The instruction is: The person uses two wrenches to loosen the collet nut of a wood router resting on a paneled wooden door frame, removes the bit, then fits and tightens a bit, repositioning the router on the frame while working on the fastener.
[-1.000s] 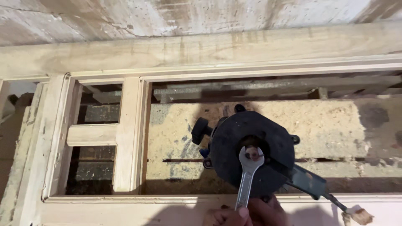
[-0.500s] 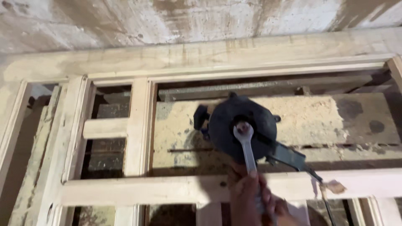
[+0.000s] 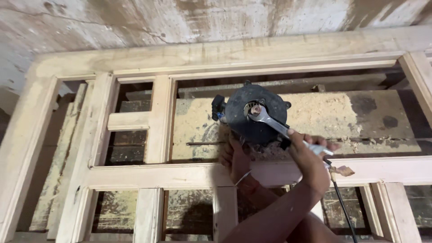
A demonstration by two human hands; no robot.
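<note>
Pale wooden frame [image 3: 180, 175] filled the view, lying on a dusty workbench [image 3: 324, 110] below a stained wall [image 3: 135, 22]. Near the centre sat a black round power tool [image 3: 254, 114], with a metal wrench [image 3: 274, 126] set on its middle nut and its handle running toward four o'clock. The right hand [image 3: 310, 164] had its fingers clamped on that handle. The left hand [image 3: 236, 159] touched the tool's underside at seven o'clock; whether its fingers gripped could not be told. A black cord [image 3: 344, 209] trailed toward five o'clock.

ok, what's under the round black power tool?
A sawdust-covered board lies beneath the round black power tool, inside the wooden frame. The left hand covers its lower edge.
</note>
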